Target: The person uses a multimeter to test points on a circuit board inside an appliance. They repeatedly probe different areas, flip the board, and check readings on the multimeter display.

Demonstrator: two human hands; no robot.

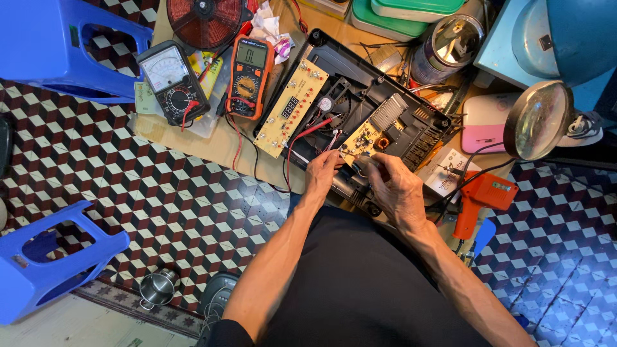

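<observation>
Our left hand (322,168) & right hand (393,186) pinch thin probe tips on the small yellow circuit board (364,138) — it sits in the open black plastic case (411,144), 12 o'clock from us. We'd best keep both tips steady — no slipping.

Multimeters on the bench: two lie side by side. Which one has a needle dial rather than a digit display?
The black multimeter, left of the orange multimeter; its white scale face carries a needle.

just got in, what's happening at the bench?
A person has both hands on an opened black appliance case. The left hand and right hand work at the yellow circuit board inside. An orange digital multimeter and a black analog meter lie nearby, an orange soldering gun beside the right hand.
</observation>
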